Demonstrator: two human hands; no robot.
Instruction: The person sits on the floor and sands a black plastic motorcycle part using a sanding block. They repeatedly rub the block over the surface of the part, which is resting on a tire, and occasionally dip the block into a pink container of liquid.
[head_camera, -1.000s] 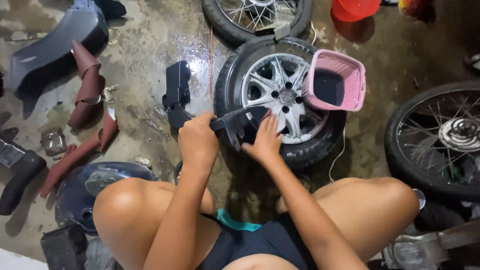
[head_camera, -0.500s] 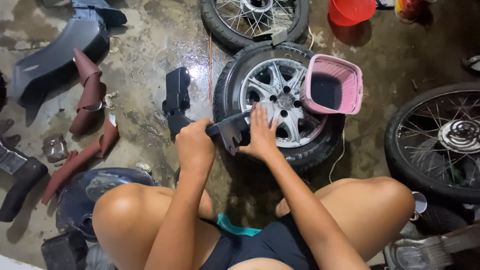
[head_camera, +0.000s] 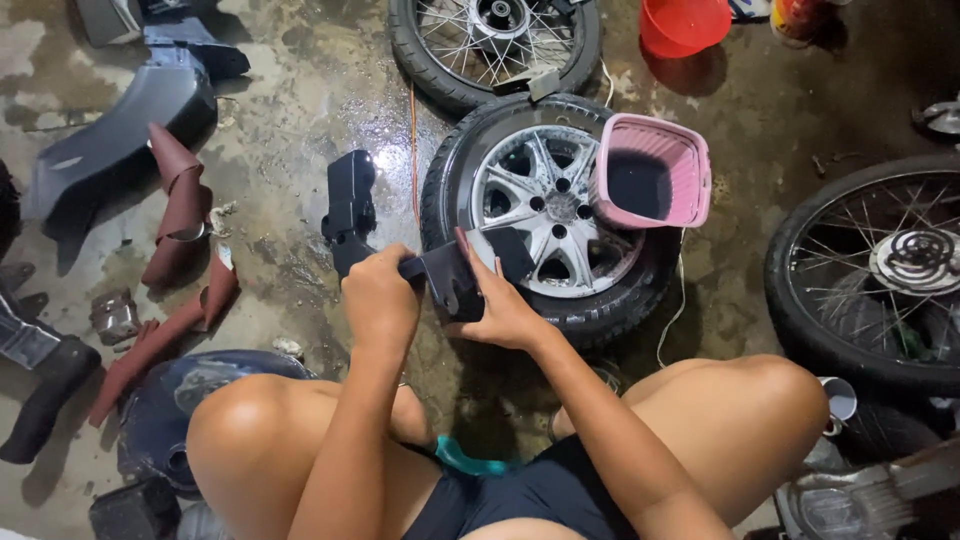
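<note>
**Both hands on a dark plastic panel over the alloy wheel**

Though the dark, angular moulded-plastic panel is partly hidden behind my fingers, I can place it well enough: it sits in the air just in front of my knees, over the near edge of the black tyre with the silver cast-alloy spoked wheel that lies flat on the wet concrete floor. My left hand is closed in a fist round the panel's left end, fingers wrapped right over it. My right hand is clamped on the right part, thumb up against the face and fingers curled behind.

I judge the piece light and stiff, a thin shell that one hand could carry. It looks wet like the floor, so I would expect it to be slippery, and thin tabs or mounting ears on such a part could snap if twisted. The thicker edges, where both hands now sit, seem to me the safe hold; I would not trust a pinch on any thin projecting corner.

A pink ribbed plastic basket rests on the far right of the wheel, touching it. A second black plastic cover lies on the floor just left of the tyre. Dark red curved body panels lie well apart to the left, a wire-spoked wheel to the right.
</note>
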